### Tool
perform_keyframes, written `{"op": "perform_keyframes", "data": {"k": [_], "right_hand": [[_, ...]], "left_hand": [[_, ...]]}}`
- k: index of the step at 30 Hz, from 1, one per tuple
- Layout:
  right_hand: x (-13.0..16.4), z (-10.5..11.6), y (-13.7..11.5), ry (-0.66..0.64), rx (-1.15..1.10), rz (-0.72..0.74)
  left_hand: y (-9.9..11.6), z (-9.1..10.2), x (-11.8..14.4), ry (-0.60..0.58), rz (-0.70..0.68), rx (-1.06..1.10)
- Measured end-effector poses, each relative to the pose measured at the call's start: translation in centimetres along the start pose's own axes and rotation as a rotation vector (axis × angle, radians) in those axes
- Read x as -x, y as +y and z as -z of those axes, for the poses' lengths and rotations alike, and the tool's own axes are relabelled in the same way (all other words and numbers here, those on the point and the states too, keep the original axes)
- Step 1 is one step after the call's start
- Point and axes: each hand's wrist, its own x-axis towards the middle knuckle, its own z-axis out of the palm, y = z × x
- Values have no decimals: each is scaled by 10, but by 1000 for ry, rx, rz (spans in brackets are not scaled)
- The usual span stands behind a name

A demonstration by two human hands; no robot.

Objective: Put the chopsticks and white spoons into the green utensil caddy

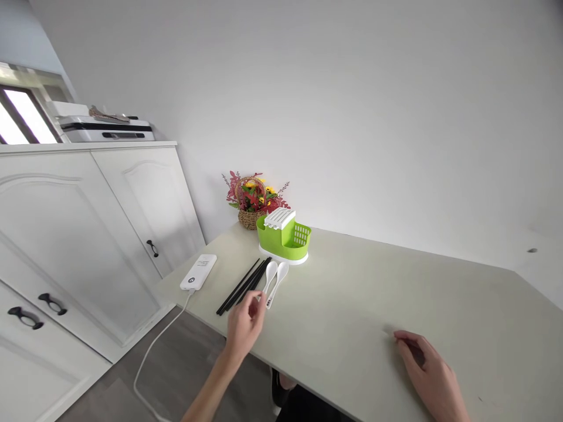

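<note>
My left hand (247, 319) is at the table's front left, thumb and index finger pinched at the handle end of a white spoon (271, 271). Its fingers cover the end of that handle. Beside it lies a second white spoon (282, 271), with small dark marks near its handle end. Several black chopsticks (241, 288) lie just left of the spoons. Behind them stands a green utensil holder (284, 239) with a white slotted top and white base. Farther right, my right hand (428, 369) rests low over the table, fingers curled in a loose pinch, with nothing clearly visible in them.
A white power bank (199, 272) with a white cable (152, 346) lies at the table's left edge. Behind the holder is a wicker basket of flowers (253, 218) by the wall. White cabinets (79, 234) stand to the left, with a white case (108, 130) on top.
</note>
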Motion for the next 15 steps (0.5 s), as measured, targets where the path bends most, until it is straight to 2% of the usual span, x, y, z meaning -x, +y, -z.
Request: {"op": "perform_keyframes", "data": {"k": [3, 7, 10, 15], "right_hand": [[0, 1, 0, -9, 6, -7], [-1, 0, 1, -9, 12, -10], [-1, 0, 2, -4, 21, -9], [0, 1, 2, -6, 27, -20]], "left_hand": [[-23, 21, -20, 93, -21, -247], [-53, 33, -39, 61, -62, -469], [-71, 34, -43, -4, -32, -518], [-86, 35, -43, -53, -4, -470]]}}
